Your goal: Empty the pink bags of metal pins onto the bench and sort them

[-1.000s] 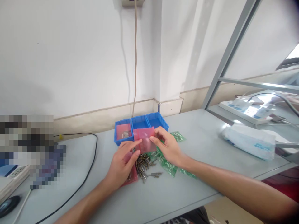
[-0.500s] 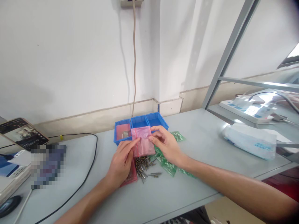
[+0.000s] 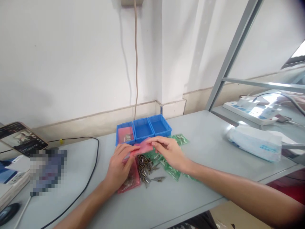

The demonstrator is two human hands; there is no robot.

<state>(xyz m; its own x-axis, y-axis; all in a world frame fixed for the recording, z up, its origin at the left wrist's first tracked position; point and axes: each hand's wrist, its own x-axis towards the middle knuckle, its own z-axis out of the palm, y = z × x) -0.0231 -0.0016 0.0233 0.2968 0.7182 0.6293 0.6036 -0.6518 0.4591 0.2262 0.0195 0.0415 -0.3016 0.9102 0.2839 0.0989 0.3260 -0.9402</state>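
Observation:
A pink plastic zip bag [image 3: 144, 147] is stretched between my two hands above the table. My left hand [image 3: 120, 163] pinches its left end, and my right hand [image 3: 169, 152] grips the right end between thumb and fingers. Under the bag lies a heap of small metal pins [image 3: 145, 167], with a few loose ones to the right. Another pink bag [image 3: 132, 179] with metal parts in it rests partly beneath my left hand. Green bags of small parts [image 3: 173, 171] lie under and beside my right hand.
Three joined blue bins [image 3: 143, 128] stand behind my hands; the left one holds a pink bag with parts. To the left are a phone [image 3: 22, 136], a black cable [image 3: 91, 173] and a mouse [image 3: 9, 213]. A white-blue plastic pack [image 3: 256, 143] lies right, near a metal frame [image 3: 234, 54].
The pink bag was facing me as a flat square; now it is tilted and folded flatter between my fingers. More of the bins and pins shows.

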